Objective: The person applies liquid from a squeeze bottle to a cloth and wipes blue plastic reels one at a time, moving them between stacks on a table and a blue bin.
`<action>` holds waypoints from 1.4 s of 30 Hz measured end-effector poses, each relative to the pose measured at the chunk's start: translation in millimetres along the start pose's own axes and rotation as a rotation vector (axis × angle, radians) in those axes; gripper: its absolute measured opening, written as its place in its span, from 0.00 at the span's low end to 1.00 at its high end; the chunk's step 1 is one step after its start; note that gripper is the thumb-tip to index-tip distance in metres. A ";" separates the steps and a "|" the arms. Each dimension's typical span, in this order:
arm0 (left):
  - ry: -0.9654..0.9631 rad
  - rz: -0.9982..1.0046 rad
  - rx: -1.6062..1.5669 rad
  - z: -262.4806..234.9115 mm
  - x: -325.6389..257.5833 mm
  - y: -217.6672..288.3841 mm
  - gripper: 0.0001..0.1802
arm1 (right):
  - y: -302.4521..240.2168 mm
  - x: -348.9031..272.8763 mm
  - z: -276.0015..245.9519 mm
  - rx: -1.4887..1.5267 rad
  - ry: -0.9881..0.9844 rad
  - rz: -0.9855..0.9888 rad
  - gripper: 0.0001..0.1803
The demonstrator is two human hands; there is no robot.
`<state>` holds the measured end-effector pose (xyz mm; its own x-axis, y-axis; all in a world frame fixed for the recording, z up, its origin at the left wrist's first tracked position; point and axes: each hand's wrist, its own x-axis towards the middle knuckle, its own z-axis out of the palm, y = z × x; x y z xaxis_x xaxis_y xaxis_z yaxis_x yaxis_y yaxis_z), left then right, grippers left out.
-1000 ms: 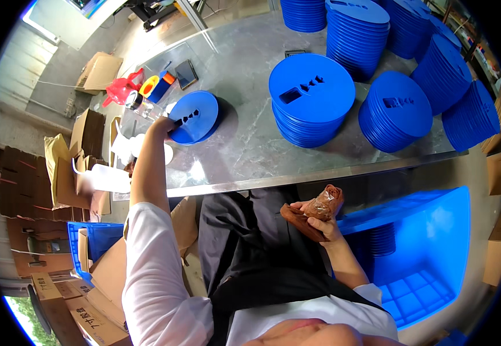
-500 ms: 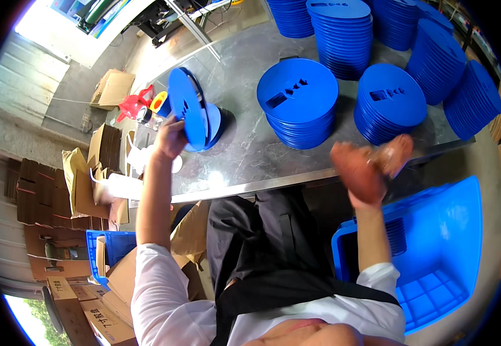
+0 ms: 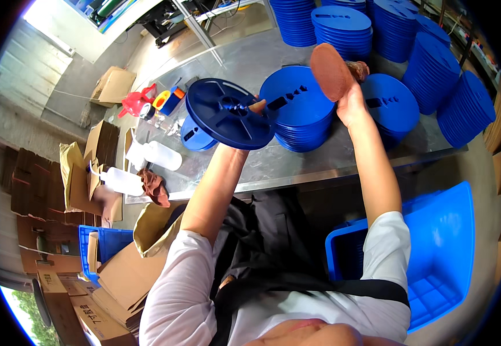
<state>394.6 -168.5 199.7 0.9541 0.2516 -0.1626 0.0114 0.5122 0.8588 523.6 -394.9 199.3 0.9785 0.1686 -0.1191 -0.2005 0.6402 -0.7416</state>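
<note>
Blue reel apparently above table edge

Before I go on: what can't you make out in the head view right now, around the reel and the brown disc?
- Left hand: mostly hidden behind the blue reel; only fingertips show.
- Reel's far flange: covered by the near one.
- Brown disc: only one face shows; the right hand grips its lower edge.
- Crate contents: partly hidden by the right arm.
- Small items at the table's far left: too small to identify.

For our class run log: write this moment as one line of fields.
left hand: holds dark blue reel raised | right hand: holds brown round pad | below: blue disc stack on metal table
</note>
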 end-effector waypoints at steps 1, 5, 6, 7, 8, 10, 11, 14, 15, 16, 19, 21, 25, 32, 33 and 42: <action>-0.069 -0.039 -0.115 3.5 0.1 -1.0 0.08 | -0.4 -6.7 3.7 0.009 0.032 0.009 0.23; -0.111 -0.050 -0.249 0.2 -4.8 -2.9 0.12 | -5.6 -34.9 26.6 0.001 0.031 -0.028 0.23; -0.061 -0.024 -0.287 -0.1 -8.2 -6.2 0.12 | -4.0 -41.4 30.2 -0.002 0.026 -0.028 0.23; -0.018 0.002 -0.328 1.8 -9.7 -10.8 0.13 | -4.1 -47.5 32.1 0.033 0.003 -0.068 0.23; 0.026 0.055 -0.298 20.4 -25.0 -5.6 0.16 | -3.9 -53.1 32.7 0.066 -0.018 -0.106 0.23; 0.067 0.113 -0.263 27.1 -50.2 -0.3 0.18 | -2.2 -69.2 38.7 0.159 -0.046 -0.149 0.24; 0.084 0.137 -0.243 24.4 -64.3 1.1 0.18 | 4.0 -77.5 40.8 0.150 -0.015 -0.160 0.25; 0.130 0.157 -0.133 3.5 -111.0 3.3 0.20 | 30.6 -118.2 38.4 0.168 -0.139 -0.274 0.27; 0.159 0.161 -0.073 -8.3 -130.8 5.9 0.21 | 44.6 -134.1 39.5 0.173 -0.249 -0.341 0.27; 0.184 0.154 -0.027 -19.3 -150.5 6.2 0.22 | 55.2 -150.8 43.4 0.167 -0.312 -0.365 0.28; 0.298 0.104 0.133 -61.9 -202.7 -2.3 0.24 | 109.3 -190.2 27.5 0.187 -0.468 -0.280 0.29; 0.385 0.050 0.237 -90.7 -234.6 -8.8 0.25 | 144.8 -219.3 20.0 0.174 -0.412 -0.137 0.29; 0.534 0.000 0.221 -129.2 -298.8 -19.2 0.28 | 189.7 -272.2 27.0 0.133 -0.262 0.218 0.29; 0.592 0.004 -0.009 -169.4 -356.9 -57.9 0.39 | 225.1 -302.8 30.1 -0.039 -0.201 0.530 0.30; 0.607 0.003 -0.033 -173.8 -359.6 -67.7 0.39 | 225.8 -302.1 28.4 -0.067 -0.196 0.543 0.30; 0.489 0.044 -0.196 -173.4 -366.3 -66.9 0.45 | 228.1 -297.7 28.7 -0.189 -0.294 0.552 0.31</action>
<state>-7.5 -152.5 117.6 0.7011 0.6061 -0.3758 -0.1267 0.6244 0.7708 185.2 -277.6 84.5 0.6744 0.6501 -0.3501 -0.6316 0.2623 -0.7296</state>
